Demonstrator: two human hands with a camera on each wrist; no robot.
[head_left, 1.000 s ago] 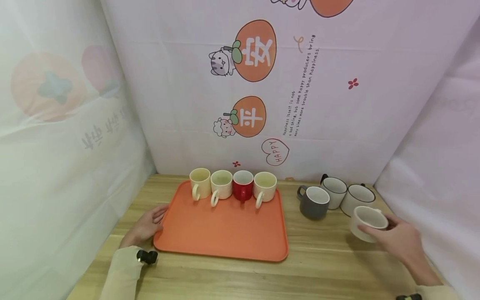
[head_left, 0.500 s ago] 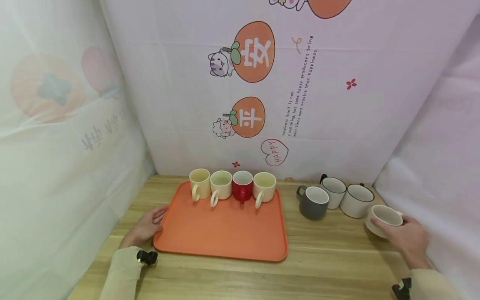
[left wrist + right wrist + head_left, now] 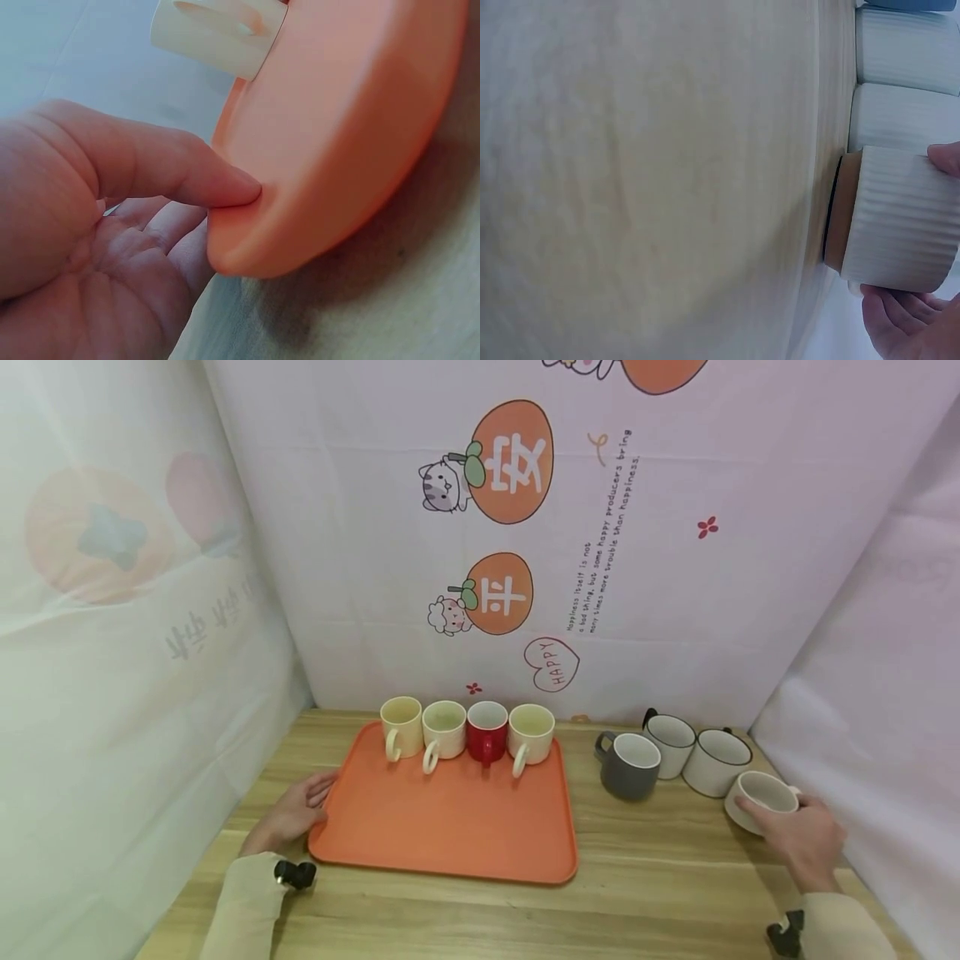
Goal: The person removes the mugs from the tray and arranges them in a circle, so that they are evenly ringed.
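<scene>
My right hand (image 3: 808, 839) grips a white ribbed mug (image 3: 904, 221), thumb on the near side and fingers on the opposite side by the handle. Its brown base is close to the wooden table; whether it touches is hard to tell. Just behind-left of it stands a white mug with a black rim (image 3: 717, 762), beside a similar black-rimmed mug (image 3: 670, 746) and a dark grey mug (image 3: 628, 767). At the left, my left hand (image 3: 294, 812) pinches the side of the orange tray (image 3: 450, 827), with the thumb (image 3: 225, 180) over its rim and the fingers lower, partly hidden.
Along the tray's back edge stand a yellowish mug (image 3: 401, 727), two cream mugs, and a red mug (image 3: 486, 732) with a white inside. Printed cloth walls (image 3: 675, 610) close off the back and both sides of the table (image 3: 637, 910).
My right hand has carried the ribbed mug rightward, then slightly back left, ending close to the black-rimmed mug. My left hand and the tray have stayed in place.
</scene>
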